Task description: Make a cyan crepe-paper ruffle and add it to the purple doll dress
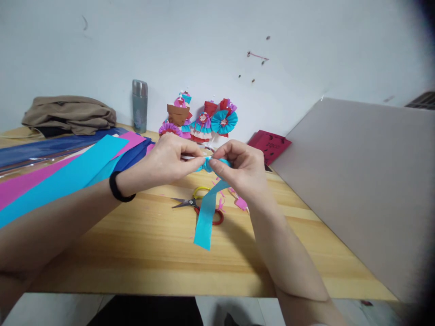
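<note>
Both my hands meet above the middle of the table, pinching a turquoise paper strip (206,222). Its upper end is gathered between the fingertips, and its loose tail hangs down in front of the scissors. My left hand (170,158) is closed at the gathered end, with a thin white piece showing by its fingers. My right hand (242,167) is closed on the bunched part of the same strip. Below them, scissors (191,202) with one yellow and one red handle lie on the table, their blades apart and pointing left. Fingers hide part of the gathered paper.
Turquoise, pink and blue paper sheets (98,158) lie at left. Behind stand a grey bottle (139,108), a brown cloth (70,113) and colourful paper figures (204,117). A dark pink bag (270,146) leans near the white panel (360,181) at right. Pink scraps (241,203) lie by the scissors.
</note>
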Motion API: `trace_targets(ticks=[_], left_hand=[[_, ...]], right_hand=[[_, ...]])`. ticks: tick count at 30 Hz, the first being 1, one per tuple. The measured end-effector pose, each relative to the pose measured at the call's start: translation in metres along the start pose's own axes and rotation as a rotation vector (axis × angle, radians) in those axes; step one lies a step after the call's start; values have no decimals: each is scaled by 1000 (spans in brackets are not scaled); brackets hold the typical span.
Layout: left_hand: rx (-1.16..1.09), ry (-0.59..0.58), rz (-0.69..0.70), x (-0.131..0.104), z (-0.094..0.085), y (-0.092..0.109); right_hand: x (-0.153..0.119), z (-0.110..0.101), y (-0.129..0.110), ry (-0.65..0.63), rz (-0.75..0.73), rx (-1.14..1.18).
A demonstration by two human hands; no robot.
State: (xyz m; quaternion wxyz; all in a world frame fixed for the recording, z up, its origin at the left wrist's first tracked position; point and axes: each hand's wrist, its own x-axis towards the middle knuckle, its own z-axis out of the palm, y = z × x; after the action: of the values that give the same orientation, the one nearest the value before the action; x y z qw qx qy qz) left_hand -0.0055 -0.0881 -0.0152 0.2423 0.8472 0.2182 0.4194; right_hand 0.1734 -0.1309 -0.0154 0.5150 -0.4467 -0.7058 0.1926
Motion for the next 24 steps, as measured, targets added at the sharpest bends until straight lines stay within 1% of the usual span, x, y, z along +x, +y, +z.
trace_targets(ticks=[7, 13, 20, 24], left_hand=[[24, -2, 8, 0, 0, 1], [66, -18, 50, 0, -1, -1], [114, -93, 151, 1, -3, -1], [51, -121, 119, 3, -4, -5]], right_hand=[[2, 1, 1, 0, 50, 16], [1, 0, 1, 3, 133, 98], [2, 2, 4, -30, 250, 226], [2, -1, 3, -79, 252, 243]])
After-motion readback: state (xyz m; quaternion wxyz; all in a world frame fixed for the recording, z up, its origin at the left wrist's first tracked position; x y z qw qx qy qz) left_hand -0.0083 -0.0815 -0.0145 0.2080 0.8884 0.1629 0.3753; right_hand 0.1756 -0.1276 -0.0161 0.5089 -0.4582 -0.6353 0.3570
